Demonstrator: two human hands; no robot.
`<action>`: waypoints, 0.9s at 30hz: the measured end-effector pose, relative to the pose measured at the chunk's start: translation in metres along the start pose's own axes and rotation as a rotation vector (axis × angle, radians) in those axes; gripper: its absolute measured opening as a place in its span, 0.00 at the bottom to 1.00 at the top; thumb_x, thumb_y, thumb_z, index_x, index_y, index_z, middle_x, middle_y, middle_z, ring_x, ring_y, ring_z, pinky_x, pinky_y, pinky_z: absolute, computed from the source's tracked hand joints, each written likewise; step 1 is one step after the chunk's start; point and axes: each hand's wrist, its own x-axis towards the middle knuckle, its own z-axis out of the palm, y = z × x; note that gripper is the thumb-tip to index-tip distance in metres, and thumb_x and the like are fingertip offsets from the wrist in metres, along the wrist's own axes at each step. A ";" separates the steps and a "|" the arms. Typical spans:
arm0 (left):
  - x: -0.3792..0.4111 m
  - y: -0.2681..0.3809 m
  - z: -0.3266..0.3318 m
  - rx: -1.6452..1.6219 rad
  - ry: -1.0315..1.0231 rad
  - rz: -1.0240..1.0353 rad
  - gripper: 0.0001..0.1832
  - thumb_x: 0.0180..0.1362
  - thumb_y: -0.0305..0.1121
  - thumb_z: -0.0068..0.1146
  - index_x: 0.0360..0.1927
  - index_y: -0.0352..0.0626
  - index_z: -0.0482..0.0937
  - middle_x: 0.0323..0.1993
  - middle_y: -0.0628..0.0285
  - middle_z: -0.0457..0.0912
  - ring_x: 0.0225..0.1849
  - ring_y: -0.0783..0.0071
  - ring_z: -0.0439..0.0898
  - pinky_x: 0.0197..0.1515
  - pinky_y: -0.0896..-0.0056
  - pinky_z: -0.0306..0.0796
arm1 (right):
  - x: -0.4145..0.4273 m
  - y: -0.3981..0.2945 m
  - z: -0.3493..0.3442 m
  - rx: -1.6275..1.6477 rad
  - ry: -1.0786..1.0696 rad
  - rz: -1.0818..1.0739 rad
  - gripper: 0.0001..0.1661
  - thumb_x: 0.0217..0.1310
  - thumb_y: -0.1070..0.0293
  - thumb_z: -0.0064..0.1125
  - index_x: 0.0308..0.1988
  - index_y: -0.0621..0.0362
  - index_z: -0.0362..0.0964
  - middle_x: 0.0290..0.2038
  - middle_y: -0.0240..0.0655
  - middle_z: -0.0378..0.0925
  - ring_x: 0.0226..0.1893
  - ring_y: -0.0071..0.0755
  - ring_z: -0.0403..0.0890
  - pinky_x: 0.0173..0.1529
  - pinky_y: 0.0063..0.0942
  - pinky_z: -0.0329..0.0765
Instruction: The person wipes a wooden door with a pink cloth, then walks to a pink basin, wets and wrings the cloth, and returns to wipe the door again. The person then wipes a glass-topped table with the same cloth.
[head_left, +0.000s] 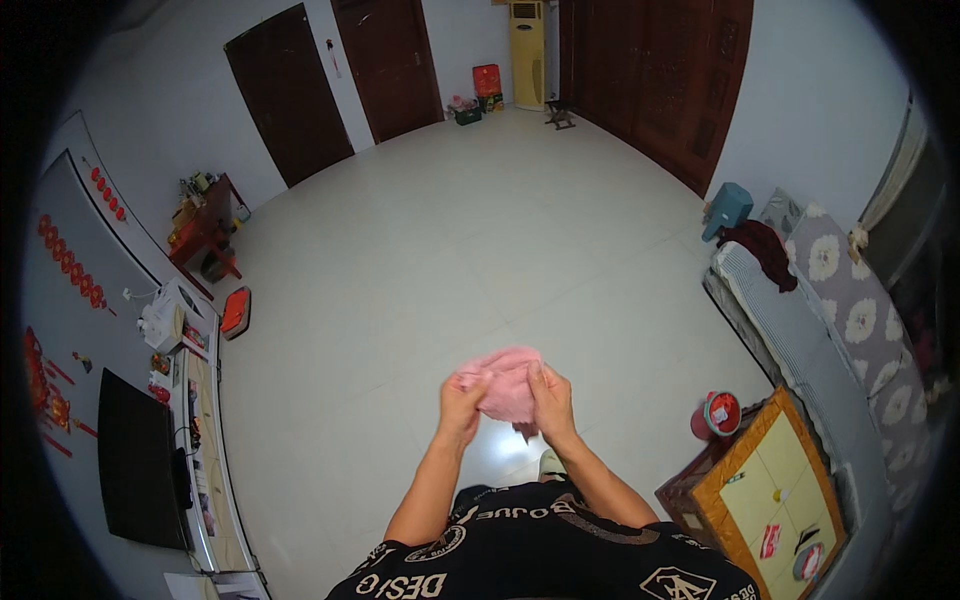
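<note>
A pink cloth (510, 390) is stretched between my two hands, held up in front of my body above the tiled floor. My left hand (461, 409) grips its left edge, with the thumb lying on top. On the opposite side, my right hand (553, 399) pinches the cloth with the thumb upright against it. A small dark reddish piece (528, 430) hangs below the cloth beside my right hand; whether it belongs to the cloth I cannot tell. The fingers behind the cloth are hidden.
To the right stand a table (709, 487) with a yellow top, a red bin (705, 420) and a sofa (795, 360). A television (139, 457) and a white cabinet (214, 480) line the left wall. Pale floor tiles (465, 247) extend towards wooden doors (390, 71).
</note>
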 end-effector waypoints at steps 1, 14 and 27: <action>0.021 0.002 0.000 -0.023 0.031 -0.023 0.15 0.69 0.30 0.62 0.56 0.35 0.80 0.50 0.57 0.87 0.49 0.69 0.86 0.54 0.68 0.81 | 0.018 -0.015 -0.008 0.002 -0.020 -0.060 0.27 0.81 0.49 0.47 0.47 0.63 0.79 0.35 0.29 0.82 0.33 0.16 0.77 0.37 0.20 0.75; 0.276 -0.049 0.067 -0.449 -0.316 -0.655 0.30 0.73 0.49 0.52 0.67 0.35 0.71 0.61 0.46 0.80 0.61 0.48 0.81 0.67 0.47 0.73 | 0.231 0.016 -0.125 -0.243 -0.278 0.105 0.31 0.82 0.48 0.39 0.56 0.64 0.78 0.49 0.38 0.84 0.48 0.31 0.82 0.56 0.31 0.77; 0.542 -0.036 0.123 -0.057 -0.682 -0.596 0.24 0.68 0.33 0.67 0.64 0.35 0.76 0.55 0.59 0.83 0.56 0.72 0.82 0.59 0.66 0.77 | 0.479 0.015 -0.109 -0.020 0.426 -0.011 0.31 0.79 0.53 0.49 0.69 0.63 0.66 0.60 0.41 0.78 0.58 0.34 0.79 0.62 0.32 0.77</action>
